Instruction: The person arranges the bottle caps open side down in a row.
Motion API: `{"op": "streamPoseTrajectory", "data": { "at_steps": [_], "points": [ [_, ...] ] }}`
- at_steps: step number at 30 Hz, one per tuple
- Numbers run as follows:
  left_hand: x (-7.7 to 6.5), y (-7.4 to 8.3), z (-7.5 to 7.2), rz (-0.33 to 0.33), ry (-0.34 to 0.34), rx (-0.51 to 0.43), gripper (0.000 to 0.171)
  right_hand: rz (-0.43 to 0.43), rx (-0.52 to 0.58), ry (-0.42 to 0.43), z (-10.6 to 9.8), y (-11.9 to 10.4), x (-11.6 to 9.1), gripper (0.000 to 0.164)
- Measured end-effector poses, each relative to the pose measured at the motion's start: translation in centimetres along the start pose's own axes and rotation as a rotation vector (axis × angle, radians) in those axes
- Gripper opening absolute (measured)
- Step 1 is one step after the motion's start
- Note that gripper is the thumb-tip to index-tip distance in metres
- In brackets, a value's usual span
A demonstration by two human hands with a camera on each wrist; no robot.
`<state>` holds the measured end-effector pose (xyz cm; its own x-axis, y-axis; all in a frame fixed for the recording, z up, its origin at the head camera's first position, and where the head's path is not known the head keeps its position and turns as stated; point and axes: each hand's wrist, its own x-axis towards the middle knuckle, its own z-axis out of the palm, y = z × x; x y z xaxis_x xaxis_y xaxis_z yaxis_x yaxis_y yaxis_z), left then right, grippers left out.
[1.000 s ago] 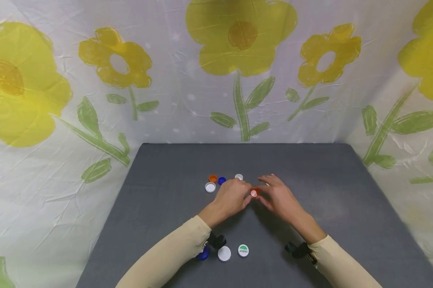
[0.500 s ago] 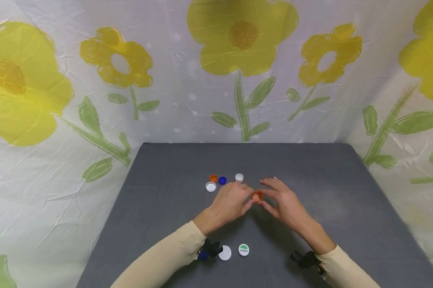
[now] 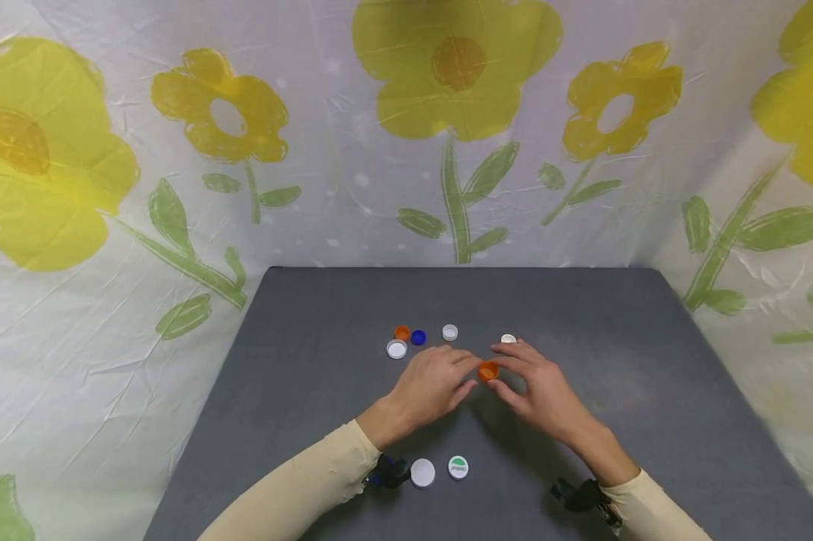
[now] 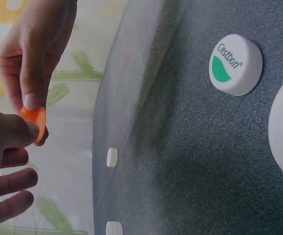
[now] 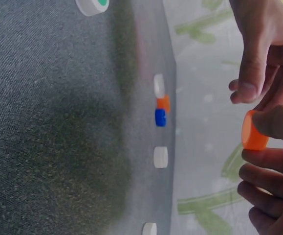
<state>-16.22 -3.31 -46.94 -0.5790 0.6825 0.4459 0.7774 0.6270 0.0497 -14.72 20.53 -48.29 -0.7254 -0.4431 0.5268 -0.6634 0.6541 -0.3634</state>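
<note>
The right hand pinches an orange bottle cap; the left hand, thumb parted, perhaps touches it. Grey table (bearing a Cestbon cap), flower-printed sheet behind.

Head view: I log diffuse light; soft shadow at seven o'clock from the right hand; wrist views dimmer, softer.

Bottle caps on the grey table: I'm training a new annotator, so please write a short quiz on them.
1. What colour is the cap that the right hand pinches? a) blue b) orange c) white
2. True or false: the orange cap on the table lies nearer its far edge than the Cestbon cap does.
3. Fill in: the leaf-shaped mark on that Cestbon cap is ____.
Key: 1 b; 2 true; 3 green.
</note>
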Motion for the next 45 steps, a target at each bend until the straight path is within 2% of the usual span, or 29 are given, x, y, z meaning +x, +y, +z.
{"op": "streamPoseTrajectory", "data": {
  "at_steps": [5, 9, 14, 18, 21, 23, 27, 30, 36, 39, 42, 45],
  "points": [
    [-0.2, 0.0, 0.0, 0.012, 0.034, -0.075, 0.029, 0.075, 0.08, -0.081, -0.4, -0.2, -0.1, 0.024],
    [-0.3, -0.1, 0.1, 0.01, 0.03, -0.116, 0.023, 0.125, 0.139, -0.146, -0.3, -0.2, -0.4, 0.017],
    [-0.2, -0.3, 0.3, -0.03, 0.02, -0.168, 0.02, 0.128, 0.158, -0.131, -0.3, -0.2, -0.5, 0.019],
    [-0.2, -0.4, 0.3, -0.115, 0.032, -0.275, 0.018, 0.081, 0.11, -0.06, -0.5, -0.2, -0.3, 0.032],
    [-0.3, -0.5, 0.3, -0.193, 0.019, -0.412, 0.016, 0.019, 0.075, 0.0, -0.4, -0.2, -0.2, 0.043],
    [-0.2, -0.6, 0.2, -0.253, -0.012, -0.528, 0.015, -0.025, 0.071, 0.038, -0.3, -0.1, -0.2, 0.048],
    [-0.1, -0.9, -0.4, -0.415, -0.091, -0.778, 0.018, -0.104, 0.089, 0.099, -0.3, -0.2, -0.1, 0.058],
    [0.0, -1.1, -0.7, -0.502, -0.142, -0.871, 0.02, -0.136, 0.108, 0.112, -0.4, -0.4, 0.0, 0.061],
    [0.0, -1.2, -0.7, -0.538, -0.204, -0.931, 0.021, -0.144, 0.143, 0.083, -0.4, -0.6, 0.0, 0.045],
    [-0.1, -1.2, -0.7, -0.537, -0.211, -0.93, 0.021, -0.135, 0.136, 0.08, -0.3, -0.7, -0.1, 0.044],
    [-0.1, -1.1, -0.8, -0.519, -0.202, -0.898, 0.022, -0.128, 0.12, 0.086, -0.3, -0.8, -0.1, 0.051],
    [-0.1, -0.9, -0.8, -0.452, -0.164, -0.827, 0.021, -0.128, 0.099, 0.101, -0.3, -0.9, -0.2, 0.053]
  ]
}}
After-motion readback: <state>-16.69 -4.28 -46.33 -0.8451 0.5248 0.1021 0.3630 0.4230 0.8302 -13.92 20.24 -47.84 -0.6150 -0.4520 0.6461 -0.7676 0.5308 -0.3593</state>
